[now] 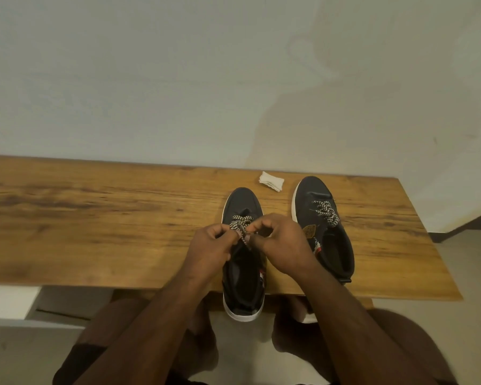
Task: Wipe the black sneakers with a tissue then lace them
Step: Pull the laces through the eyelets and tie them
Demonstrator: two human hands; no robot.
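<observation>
Lace (240, 224) of near sneaker (243, 273) pinched between curled fingers of both hands.

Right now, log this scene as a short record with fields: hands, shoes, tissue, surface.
left hand: pinches the lace of the near shoe
right hand: pinches the same lace from the other side
near shoe: black, white sole, heel overhanging the table's front edge, lace only across the lowest eyelets
far shoe: black, to the right, laced partway, untouched
tissue: white, folded, lying beyond the shoes near the wall, apart from both
table: wooden, set against a pale wall
</observation>
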